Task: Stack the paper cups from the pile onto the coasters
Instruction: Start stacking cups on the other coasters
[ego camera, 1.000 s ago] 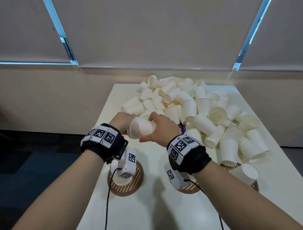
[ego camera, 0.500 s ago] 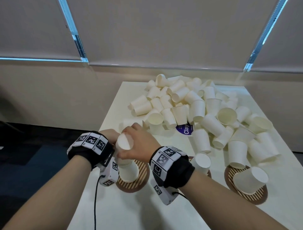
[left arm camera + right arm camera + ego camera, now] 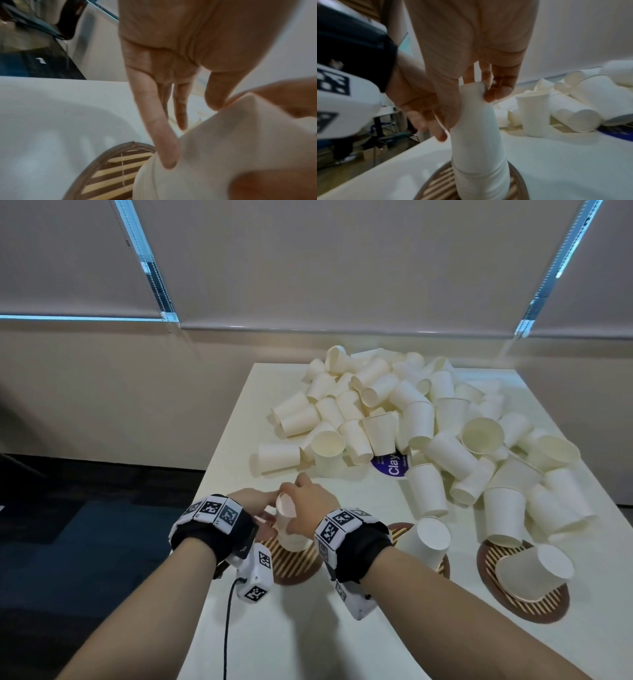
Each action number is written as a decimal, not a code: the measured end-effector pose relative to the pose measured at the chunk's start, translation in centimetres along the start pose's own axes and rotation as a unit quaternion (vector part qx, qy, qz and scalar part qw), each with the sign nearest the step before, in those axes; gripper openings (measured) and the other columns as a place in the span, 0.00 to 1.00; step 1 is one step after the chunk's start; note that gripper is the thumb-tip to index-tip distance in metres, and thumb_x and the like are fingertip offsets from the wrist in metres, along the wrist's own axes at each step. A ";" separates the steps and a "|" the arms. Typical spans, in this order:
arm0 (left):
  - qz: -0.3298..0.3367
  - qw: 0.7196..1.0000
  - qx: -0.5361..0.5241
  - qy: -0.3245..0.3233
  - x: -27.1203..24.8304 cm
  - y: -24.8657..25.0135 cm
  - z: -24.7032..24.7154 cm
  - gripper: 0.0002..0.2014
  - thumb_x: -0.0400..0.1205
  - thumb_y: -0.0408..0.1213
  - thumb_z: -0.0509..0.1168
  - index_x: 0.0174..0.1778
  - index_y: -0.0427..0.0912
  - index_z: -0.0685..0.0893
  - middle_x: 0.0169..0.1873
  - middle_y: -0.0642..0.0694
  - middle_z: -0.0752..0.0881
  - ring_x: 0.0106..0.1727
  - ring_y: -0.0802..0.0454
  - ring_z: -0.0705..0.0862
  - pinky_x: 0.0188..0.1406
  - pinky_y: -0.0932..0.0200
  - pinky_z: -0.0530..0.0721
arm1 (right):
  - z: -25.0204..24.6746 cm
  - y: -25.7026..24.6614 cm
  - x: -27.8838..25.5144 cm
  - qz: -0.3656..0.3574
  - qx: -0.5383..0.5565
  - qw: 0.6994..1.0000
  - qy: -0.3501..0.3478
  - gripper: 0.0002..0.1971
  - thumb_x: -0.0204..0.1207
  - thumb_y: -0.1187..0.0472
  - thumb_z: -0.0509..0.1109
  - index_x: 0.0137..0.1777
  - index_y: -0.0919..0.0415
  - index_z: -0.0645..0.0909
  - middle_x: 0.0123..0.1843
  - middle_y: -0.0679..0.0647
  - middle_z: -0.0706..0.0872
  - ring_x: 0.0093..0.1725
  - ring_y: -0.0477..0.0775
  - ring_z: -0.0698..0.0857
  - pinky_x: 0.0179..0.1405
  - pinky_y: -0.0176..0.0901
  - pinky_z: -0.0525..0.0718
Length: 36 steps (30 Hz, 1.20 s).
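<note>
An upside-down white paper cup (image 3: 286,506) (image 3: 476,121) sits over another cup standing on the left striped coaster (image 3: 296,563) (image 3: 436,185) (image 3: 109,175), so the two are nested. My right hand (image 3: 308,505) (image 3: 471,94) pinches the upper cup near its top end. My left hand (image 3: 260,505) (image 3: 171,121) is beside the stack on its left. Its fingers (image 3: 163,142) are straight and touch the stack's wall (image 3: 223,155). The big pile of loose cups (image 3: 411,422) lies behind, on the far half of the table.
The middle coaster (image 3: 400,534) bears a tipped cup (image 3: 426,542). The right coaster (image 3: 541,607) has a cup on its side (image 3: 534,570). A purple label (image 3: 392,465) lies under the pile. The table's left edge (image 3: 212,474) is close to my left hand.
Both hands dropped from in front of the pile to the left coaster. The cup, held sideways before, now stands upside down over the cup on that coaster.
</note>
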State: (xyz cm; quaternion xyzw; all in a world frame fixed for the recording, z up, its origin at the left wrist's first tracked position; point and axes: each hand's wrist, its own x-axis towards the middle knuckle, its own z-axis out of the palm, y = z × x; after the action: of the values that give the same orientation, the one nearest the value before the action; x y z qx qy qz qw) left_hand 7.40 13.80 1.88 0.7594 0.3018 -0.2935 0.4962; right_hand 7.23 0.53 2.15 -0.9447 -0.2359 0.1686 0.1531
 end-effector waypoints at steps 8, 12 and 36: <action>0.103 0.987 0.105 0.070 0.4 4.2 2.1 0.22 0.83 0.51 0.59 0.55 0.34 0.83 0.50 0.37 0.87 0.44 0.41 0.85 0.45 0.53 0.82 | -1.0 2.8 1.4 0.054 0.033 0.998 -0.023 0.38 0.70 0.68 0.75 0.77 0.59 0.60 0.70 0.62 0.67 0.65 0.67 0.77 0.63 0.56 0.80; 0.176 0.954 0.197 0.139 -1.3 7.3 2.9 0.13 0.83 0.45 0.60 0.36 0.42 0.79 0.37 0.45 0.81 0.44 0.44 0.80 0.44 0.56 0.76 | -4.2 4.1 0.3 0.070 0.064 0.995 -0.013 0.44 0.69 0.62 0.76 0.81 0.56 0.54 0.72 0.61 0.67 0.68 0.65 0.77 0.66 0.58 0.79; 0.378 0.872 0.312 0.007 3.1 17.9 20.2 0.26 0.79 0.42 0.68 0.73 0.44 0.71 0.69 0.46 0.78 0.66 0.45 0.79 0.59 0.59 0.74 | -11.7 25.7 -7.1 0.278 0.188 0.934 0.121 0.25 0.80 0.63 0.61 0.78 0.58 0.68 0.79 0.57 0.67 0.73 0.57 0.74 0.67 0.42 0.72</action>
State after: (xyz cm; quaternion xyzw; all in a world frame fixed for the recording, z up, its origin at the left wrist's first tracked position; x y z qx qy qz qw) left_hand 19.92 -10.30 3.12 0.9329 -0.1115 -0.1571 0.3042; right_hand 16.05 -27.09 4.89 -0.9396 0.0926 0.1298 0.3028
